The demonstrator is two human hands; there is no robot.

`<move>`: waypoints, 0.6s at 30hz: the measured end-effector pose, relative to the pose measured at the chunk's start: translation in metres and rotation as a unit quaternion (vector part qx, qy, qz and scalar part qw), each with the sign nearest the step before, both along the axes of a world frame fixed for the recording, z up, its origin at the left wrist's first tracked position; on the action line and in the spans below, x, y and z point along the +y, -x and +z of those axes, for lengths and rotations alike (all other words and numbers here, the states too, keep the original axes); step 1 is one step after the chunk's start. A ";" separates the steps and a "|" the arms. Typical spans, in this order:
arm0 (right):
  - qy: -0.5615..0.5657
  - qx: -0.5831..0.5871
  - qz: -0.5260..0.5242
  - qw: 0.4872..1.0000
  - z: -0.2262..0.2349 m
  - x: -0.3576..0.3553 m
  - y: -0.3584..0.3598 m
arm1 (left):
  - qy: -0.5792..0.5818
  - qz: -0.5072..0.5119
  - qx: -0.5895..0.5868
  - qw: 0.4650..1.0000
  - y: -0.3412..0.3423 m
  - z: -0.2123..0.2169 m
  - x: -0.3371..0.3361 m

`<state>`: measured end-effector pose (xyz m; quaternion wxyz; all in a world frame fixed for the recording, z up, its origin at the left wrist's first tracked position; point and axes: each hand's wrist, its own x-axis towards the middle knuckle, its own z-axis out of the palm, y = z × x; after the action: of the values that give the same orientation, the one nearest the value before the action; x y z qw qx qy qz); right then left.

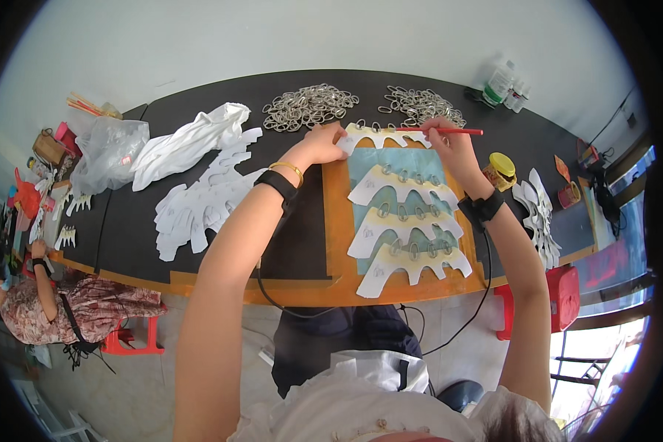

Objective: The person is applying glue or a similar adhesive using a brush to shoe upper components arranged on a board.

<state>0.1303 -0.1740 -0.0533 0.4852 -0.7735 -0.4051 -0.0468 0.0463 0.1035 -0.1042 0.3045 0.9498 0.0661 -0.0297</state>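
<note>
At the far end of an orange-edged board, my left hand [324,144] pinches the left end of a white scalloped cut-out [361,135]. Metal oval rings stand along its yellowish upper edge. My right hand [451,152] is closed on a thin red stick [460,131] pointing left across that cut-out; its tip is too small to make out. Those fingers are also close to the piece's right end. Nearer me on a blue-green sheet [361,163] lie three similar cut-outs, the closest one [387,274] by the table edge, each with several rings along a yellowed edge.
Two heaps of metal rings [309,107] lie at the back. Left are stacked white cut-outs [199,210], white cloth [195,144] and a plastic bag [109,153]. Right are a yellow-lidded tub [499,168], more cut-outs [539,217] and bottles [499,82]. Another person [74,306] sits left.
</note>
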 end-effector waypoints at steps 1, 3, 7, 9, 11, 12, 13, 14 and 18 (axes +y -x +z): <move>0.000 0.000 -0.002 1.000 0.000 -0.003 0.001 | 0.000 -0.002 0.000 1.000 0.000 0.001 -0.002; 0.017 -0.019 0.011 1.000 0.005 -0.009 0.003 | 0.027 -0.008 0.002 1.000 0.002 -0.001 0.000; 0.011 0.039 -0.044 0.998 0.021 -0.021 0.000 | 0.010 -0.003 -0.005 1.000 0.001 0.002 -0.001; -0.002 -0.039 -0.040 0.998 0.020 -0.023 0.005 | 0.013 -0.001 0.004 1.000 0.000 -0.001 0.000; 0.030 -0.119 -0.003 0.992 0.016 -0.024 0.007 | 0.001 -0.007 -0.003 1.000 0.000 -0.003 0.002; 0.063 -0.199 0.038 0.977 0.014 -0.025 0.008 | -0.011 -0.010 -0.012 1.000 -0.002 -0.004 0.002; 0.064 -0.199 0.032 0.977 0.011 -0.027 0.010 | -0.011 -0.015 -0.012 1.000 -0.002 -0.005 0.000; 0.064 -0.214 0.036 0.974 0.009 -0.029 0.012 | -0.011 -0.007 -0.009 1.000 -0.002 -0.004 -0.004; 0.075 -0.216 0.059 0.972 0.008 -0.018 0.014 | -0.010 -0.021 -0.020 1.000 0.004 -0.005 0.012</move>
<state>0.1166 -0.1919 -0.0451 0.3283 -0.7541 -0.5477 -0.1534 0.0421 0.1154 -0.1096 0.2953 0.9544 0.0404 -0.0161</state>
